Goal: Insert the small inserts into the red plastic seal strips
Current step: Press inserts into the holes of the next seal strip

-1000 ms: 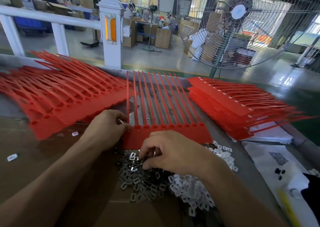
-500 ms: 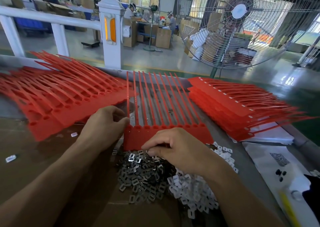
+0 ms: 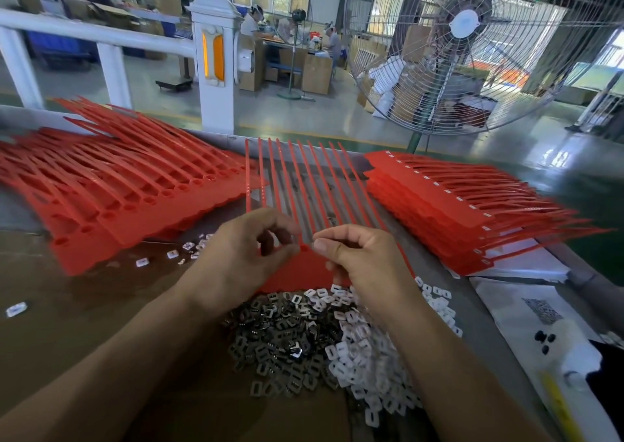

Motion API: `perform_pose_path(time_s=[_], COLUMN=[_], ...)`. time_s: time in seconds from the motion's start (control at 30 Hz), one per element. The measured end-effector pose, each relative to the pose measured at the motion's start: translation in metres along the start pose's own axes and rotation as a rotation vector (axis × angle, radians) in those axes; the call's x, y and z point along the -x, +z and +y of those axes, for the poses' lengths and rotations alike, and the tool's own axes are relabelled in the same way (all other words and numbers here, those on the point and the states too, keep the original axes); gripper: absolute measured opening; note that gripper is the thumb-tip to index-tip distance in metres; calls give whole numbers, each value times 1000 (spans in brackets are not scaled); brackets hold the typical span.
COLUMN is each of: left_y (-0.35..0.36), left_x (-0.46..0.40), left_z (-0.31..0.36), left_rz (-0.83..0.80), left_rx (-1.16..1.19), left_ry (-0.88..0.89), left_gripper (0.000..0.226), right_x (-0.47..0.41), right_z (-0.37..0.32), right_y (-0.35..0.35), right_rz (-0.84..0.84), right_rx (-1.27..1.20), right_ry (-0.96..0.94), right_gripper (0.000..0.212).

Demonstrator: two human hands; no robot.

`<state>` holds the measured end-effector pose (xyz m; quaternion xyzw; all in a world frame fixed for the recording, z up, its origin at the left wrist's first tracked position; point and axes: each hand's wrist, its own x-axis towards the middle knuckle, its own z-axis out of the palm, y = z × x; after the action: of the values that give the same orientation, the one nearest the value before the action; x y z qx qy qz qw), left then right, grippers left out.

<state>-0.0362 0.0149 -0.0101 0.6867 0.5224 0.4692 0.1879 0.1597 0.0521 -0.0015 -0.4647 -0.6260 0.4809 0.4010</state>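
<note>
Your left hand [image 3: 243, 259] and right hand [image 3: 358, 259] meet fingertip to fingertip over the red strip sheet [image 3: 304, 269] lying flat on the table [image 3: 67, 306]; both sets of fingers are curled in a narrow pinch, though whether they hold an insert you cannot tell; the metal inserts [image 3: 280, 333] and white inserts [image 3: 364, 350] are heaped just below your wrists.

My bench on a factory floor.
Stacks of red plastic seal strips [image 3: 128, 198], a big wire-caged pedestal fan [image 3: 466, 36], brown cardboard cartons [image 3: 315, 73] behind.
</note>
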Motion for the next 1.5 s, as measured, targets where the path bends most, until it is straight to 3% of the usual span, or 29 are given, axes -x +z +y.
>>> perform_pose_path(time_s=[0.13,0.37,0.63,0.73,0.83,0.97,1.17,1.5], left_y=[2,-1,-8,-13,-26,-42,-43,-41], left_x=[1,1,1,-1,-9,-14,-15,-14], left_z=[-4,-1,9,4,-11,-30,-34,-34], left_rz=[10,-9,-55,-29,38,31,-69,-120], left_rx=[-71,-160,-334,-352,-336,-336,-351,-418], left_ry=[97,269,357,263,57,-148,-249,-252], left_gripper=[23,10,15,13,3,13,15,25], right_x=[-2,-4,-2,0,2,3,0,0], right_z=[2,5,5,1,3,3,8,8], right_y=[4,6,1,1,2,5,5,6], right_rz=[-54,-130,-158,-96,-15,-49,-82,-96], right_rx=[-76,-147,-142,-32,214,408,466,514], right_ry=[47,99,121,70,-44,-133,-114,-114], right_gripper=[16,11,9,11,13,19,16,17])
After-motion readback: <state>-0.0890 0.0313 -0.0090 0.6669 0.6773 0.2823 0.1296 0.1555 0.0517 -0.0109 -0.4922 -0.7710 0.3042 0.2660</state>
